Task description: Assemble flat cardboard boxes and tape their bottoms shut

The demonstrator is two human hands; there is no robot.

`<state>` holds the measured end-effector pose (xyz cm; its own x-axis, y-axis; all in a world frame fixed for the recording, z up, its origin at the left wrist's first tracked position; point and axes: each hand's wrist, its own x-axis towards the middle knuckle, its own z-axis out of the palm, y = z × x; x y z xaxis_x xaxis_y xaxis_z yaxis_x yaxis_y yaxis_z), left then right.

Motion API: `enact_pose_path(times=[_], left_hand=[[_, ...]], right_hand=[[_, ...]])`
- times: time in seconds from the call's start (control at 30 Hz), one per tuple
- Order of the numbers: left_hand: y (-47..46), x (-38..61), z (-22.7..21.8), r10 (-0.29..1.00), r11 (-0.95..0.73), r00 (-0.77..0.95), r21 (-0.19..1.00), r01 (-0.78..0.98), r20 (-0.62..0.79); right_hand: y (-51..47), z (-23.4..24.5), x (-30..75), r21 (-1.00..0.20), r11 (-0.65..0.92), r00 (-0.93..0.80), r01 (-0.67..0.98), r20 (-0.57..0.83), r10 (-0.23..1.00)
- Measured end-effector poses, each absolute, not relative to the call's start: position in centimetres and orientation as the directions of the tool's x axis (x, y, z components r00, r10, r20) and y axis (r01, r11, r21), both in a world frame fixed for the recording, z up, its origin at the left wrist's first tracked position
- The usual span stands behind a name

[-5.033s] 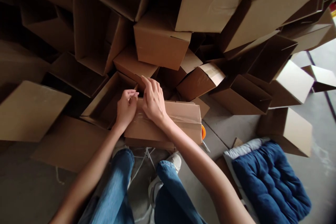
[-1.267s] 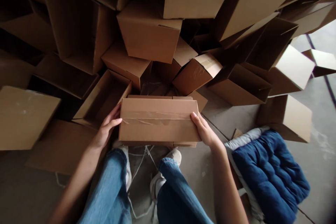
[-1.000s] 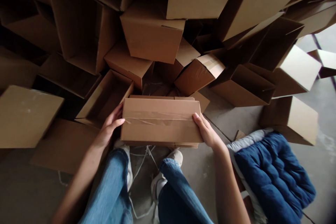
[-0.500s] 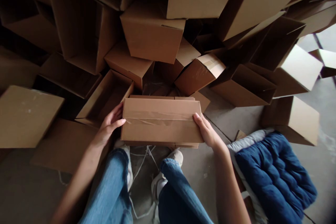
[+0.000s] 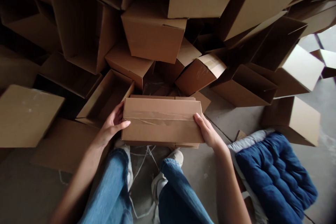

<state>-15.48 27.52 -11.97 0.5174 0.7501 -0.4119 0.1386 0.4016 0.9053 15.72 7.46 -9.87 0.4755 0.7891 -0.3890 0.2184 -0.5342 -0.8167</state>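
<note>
A long, taped cardboard box lies level between my two hands, above my feet. My left hand grips its left end, the thumb resting over the near corner and the fingers on the end face, partly hidden. At the opposite end, my right hand holds on with its thumb on top; the other fingers are mostly out of sight. Beneath the held box, edges of more flat cardboard stick out, and whether they touch it I cannot tell.
Open and closed cardboard boxes are heaped ahead and on both sides. An open box stands just beyond my left hand. A blue tufted cushion lies at the right. White string trails over the concrete floor around my shoes.
My left thumb has slid a little to the right, further over the box's corner. The box and my right hand have hardly moved.
</note>
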Motion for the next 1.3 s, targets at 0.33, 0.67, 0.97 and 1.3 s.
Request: enact_pose_path(times=[0.33, 0.67, 0.97, 1.3], left_hand=[[26.8, -14.3, -10.9, 0.8, 0.318, 0.484, 0.935, 0.158, -0.354], [26.2, -13.1, -10.9, 0.847, 0.311, 0.399, 0.936, 0.165, -0.352], [25.2, -12.0, -10.5, 0.871, 0.234, 0.349, 0.916, 0.326, -0.346], [22.6, -10.3, -8.6, 0.94, -0.165, 0.342, 0.875, 0.455, 0.0]], right_hand=[[7.4, -9.8, 15.7, -0.808, -0.546, 0.485, 0.22, -0.395, 0.78], [7.6, -9.7, 15.6, -0.816, -0.542, 0.49, 0.199, -0.396, 0.777], [7.4, -10.1, 15.6, -0.797, -0.579, 0.512, 0.172, -0.43, 0.744], [7.2, -10.2, 15.5, -0.797, -0.574, 0.507, 0.188, -0.422, 0.752]])
